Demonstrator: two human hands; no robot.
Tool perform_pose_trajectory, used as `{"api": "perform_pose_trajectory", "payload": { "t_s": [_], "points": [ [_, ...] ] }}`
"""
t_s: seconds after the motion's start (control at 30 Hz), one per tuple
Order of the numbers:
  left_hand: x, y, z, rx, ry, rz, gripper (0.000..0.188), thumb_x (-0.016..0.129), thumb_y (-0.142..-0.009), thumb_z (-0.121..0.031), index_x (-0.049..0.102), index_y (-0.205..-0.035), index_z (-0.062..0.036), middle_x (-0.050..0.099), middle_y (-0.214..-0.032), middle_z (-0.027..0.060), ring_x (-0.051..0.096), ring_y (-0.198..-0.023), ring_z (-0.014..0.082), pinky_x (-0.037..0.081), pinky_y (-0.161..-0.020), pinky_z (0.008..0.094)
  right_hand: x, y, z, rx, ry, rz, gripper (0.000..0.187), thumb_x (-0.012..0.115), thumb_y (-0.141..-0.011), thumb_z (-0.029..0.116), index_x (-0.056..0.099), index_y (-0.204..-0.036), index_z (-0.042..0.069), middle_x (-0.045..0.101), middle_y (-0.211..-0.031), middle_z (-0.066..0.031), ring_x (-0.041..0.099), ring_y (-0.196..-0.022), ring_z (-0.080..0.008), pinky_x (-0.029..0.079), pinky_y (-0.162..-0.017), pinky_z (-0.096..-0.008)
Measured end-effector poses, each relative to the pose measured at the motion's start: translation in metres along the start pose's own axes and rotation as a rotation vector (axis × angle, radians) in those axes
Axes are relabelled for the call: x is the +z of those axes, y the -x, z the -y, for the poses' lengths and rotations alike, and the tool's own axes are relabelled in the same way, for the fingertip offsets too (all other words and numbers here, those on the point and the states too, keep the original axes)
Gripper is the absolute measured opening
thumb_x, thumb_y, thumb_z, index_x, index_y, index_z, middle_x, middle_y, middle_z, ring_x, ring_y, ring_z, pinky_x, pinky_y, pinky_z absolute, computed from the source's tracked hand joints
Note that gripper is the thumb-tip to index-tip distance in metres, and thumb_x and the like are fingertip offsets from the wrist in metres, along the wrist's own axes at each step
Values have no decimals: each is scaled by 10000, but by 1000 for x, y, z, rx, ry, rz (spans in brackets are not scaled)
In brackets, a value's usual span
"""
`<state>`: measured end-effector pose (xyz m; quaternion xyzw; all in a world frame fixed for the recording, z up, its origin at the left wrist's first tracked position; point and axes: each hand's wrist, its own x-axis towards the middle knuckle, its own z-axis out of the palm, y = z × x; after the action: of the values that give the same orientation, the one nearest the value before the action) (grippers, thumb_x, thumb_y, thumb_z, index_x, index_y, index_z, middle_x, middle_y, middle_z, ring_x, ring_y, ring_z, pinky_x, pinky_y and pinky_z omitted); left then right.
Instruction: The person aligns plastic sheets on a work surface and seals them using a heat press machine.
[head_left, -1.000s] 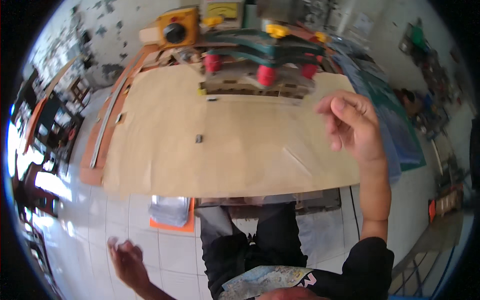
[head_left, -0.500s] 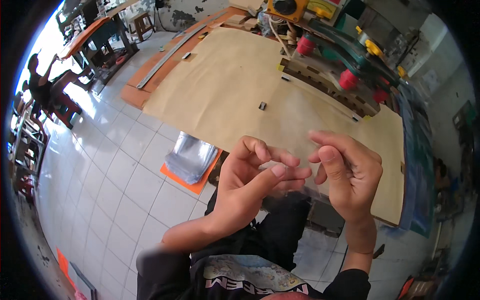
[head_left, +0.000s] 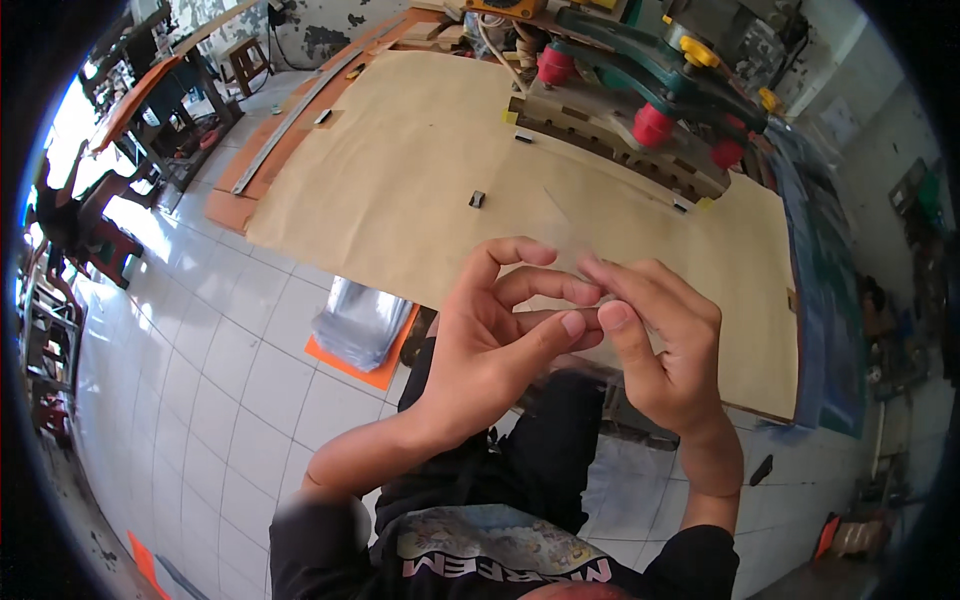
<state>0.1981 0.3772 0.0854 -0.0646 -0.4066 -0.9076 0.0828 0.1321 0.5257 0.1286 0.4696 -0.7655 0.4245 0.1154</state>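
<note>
My left hand (head_left: 490,340) and my right hand (head_left: 665,345) are held close together above the table's near edge. Fingers and thumbs are curled in a pinch, the fingertips almost meeting. Between them is a clear plastic sheet (head_left: 562,222), so see-through that only faint edges and a haze show; whether it is a bag I cannot make out. Beneath lies a large tan paper sheet (head_left: 390,170) covering the table. A small dark metallic piece (head_left: 477,199) rests on it beyond my hands.
Left of my knees, a stack of clear plastic sleeves (head_left: 358,325) sits on an orange board (head_left: 385,372). A dark green machine arm with red knobs (head_left: 652,125) stands at the back right. Along the far left edge runs a metal ruler (head_left: 290,125). Another person (head_left: 65,215) sits at far left.
My hands have come closer together, the right one moving left toward the left. The whole view has shifted slightly, so the table appears further left and higher.
</note>
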Motion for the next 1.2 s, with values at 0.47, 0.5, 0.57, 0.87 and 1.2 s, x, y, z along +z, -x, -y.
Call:
{"api": "perform_pose_trajectory", "payload": {
  "t_s": [0.47,0.5,0.57,0.87,1.2],
  "points": [
    [6,-10,-4,-12,-186,48,390,595,-847,19,351,-1147,-23,609,-918,147,658,-802,228,553,-707,316,-33,-1,-12,725,-762,192,267,474,-945,191,571,-998,-51,651,-895,-136,650,-773,-164,551,-675,-292],
    [6,-11,-4,-15,-183,55,390,595,-847,19,351,-1147,-23,609,-918,147,658,-802,228,553,-707,316,-34,0,-13,719,-783,210,223,492,-932,170,561,-972,-38,650,-894,-134,649,-766,-161,550,-675,-291],
    [6,-11,-2,-7,-217,100,379,592,-844,25,363,-1141,-24,605,-899,133,654,-791,218,544,-658,307,-34,3,-17,713,-804,223,180,511,-919,150,551,-946,-24,650,-893,-131,649,-759,-158,549,-674,-290],
    [-87,19,-75,151,-114,243,310,511,-829,-15,441,-1130,10,520,-897,150,552,-538,148,476,-474,241,-120,31,-32,703,-407,-86,268,624,-802,187,521,-960,-3,562,-656,-52,574,-555,-138,476,-502,-250],
    [-241,48,-225,215,-822,-295,166,498,-952,-217,556,-972,-63,539,-784,-16,507,-668,53,411,-551,188,-344,205,-122,845,-286,-569,227,590,-895,179,547,-1087,66,611,-857,0,584,-654,-75,487,-579,-206]
  ]
}}
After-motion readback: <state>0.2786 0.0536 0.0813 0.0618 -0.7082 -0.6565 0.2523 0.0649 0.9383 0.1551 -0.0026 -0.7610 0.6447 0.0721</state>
